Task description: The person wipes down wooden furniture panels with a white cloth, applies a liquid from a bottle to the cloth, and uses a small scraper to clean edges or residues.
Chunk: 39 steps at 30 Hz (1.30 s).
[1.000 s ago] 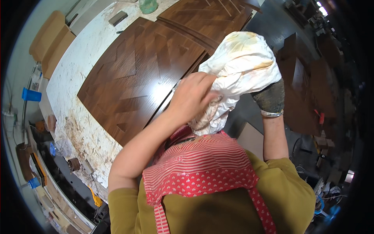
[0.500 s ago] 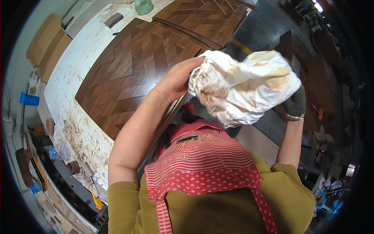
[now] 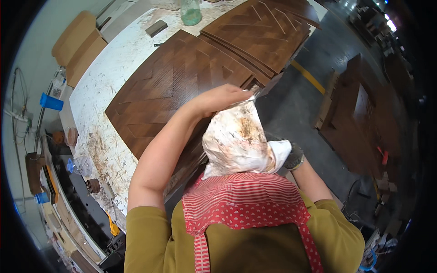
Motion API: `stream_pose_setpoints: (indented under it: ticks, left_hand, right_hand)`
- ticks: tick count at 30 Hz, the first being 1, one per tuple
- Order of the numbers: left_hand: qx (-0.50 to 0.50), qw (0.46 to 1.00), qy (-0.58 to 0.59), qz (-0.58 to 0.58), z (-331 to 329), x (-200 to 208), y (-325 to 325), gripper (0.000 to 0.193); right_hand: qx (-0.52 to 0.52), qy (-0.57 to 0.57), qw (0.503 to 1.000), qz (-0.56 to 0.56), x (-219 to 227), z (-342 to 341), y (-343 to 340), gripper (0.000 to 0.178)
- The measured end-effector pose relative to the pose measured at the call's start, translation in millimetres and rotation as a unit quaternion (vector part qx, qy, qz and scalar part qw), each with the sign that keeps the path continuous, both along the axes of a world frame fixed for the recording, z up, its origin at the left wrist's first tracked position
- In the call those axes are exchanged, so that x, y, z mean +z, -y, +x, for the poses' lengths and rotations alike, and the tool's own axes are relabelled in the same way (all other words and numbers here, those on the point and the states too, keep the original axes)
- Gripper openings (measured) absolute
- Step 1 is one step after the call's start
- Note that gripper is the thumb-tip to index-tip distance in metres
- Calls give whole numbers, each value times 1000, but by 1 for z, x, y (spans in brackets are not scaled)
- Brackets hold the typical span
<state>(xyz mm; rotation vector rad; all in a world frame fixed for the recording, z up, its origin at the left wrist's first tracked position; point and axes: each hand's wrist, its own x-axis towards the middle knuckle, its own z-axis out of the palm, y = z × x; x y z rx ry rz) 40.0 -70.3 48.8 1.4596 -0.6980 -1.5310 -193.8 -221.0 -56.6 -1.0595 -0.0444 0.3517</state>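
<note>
A white cloth (image 3: pixel 234 141) with brown and yellow stains hangs between my hands, in front of my red apron. My bare left hand (image 3: pixel 226 98) pinches its upper edge, close to the corner of a dark brown wood panel (image 3: pixel 177 68). On the right, my gloved right hand (image 3: pixel 295 155) grips the cloth's lower right part; its fingers are partly hidden behind the fabric. The panel shows a herringbone-like pattern and lies on a stained white table (image 3: pixel 98 86). Beyond it lies a second patterned panel (image 3: pixel 259 32).
A glass jar with greenish contents (image 3: pixel 190 16) and a grey-brown block (image 3: pixel 156 28) stand on the table's far part. At left are an open cardboard box (image 3: pixel 84 50) and a blue cup (image 3: pixel 51 102). Dark brown wooden pieces (image 3: pixel 355 123) stand on the floor at right.
My right hand has come inward and down, toward my body. The cloth, spread out to the right before, now hangs lower between my hands. The view has shifted slightly.
</note>
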Motion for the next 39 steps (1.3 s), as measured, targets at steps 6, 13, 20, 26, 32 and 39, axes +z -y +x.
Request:
stream_pose_setpoints:
  ticks: [6,13,20,26,32,39]
  left_hand:
    - [216,928,290,-88,-30,-1,-38,43]
    - [328,922,-139,-151,-64,-43,-19,25]
    - [287,905,-275,-151,-81,-54,12,38]
    - [261,709,651,-68,-27,-39,-47,43]
    - [138,710,684,97,-21,-63,-53,74]
    - [156,723,665,104,-21,-62,-54,79]
  right_hand:
    - [62,163,932,-316,45,30,17,48]
    - [-154,-75,979,-110,91,43,16,49]
    - [-212,8,932,-295,76,63,10,66]
    - [-306,62,810,-497,91,110,93,39]
    - [-6,321,681,-659,109,223,70,43]
    - [152,399,608,-669,86,258,64,35]
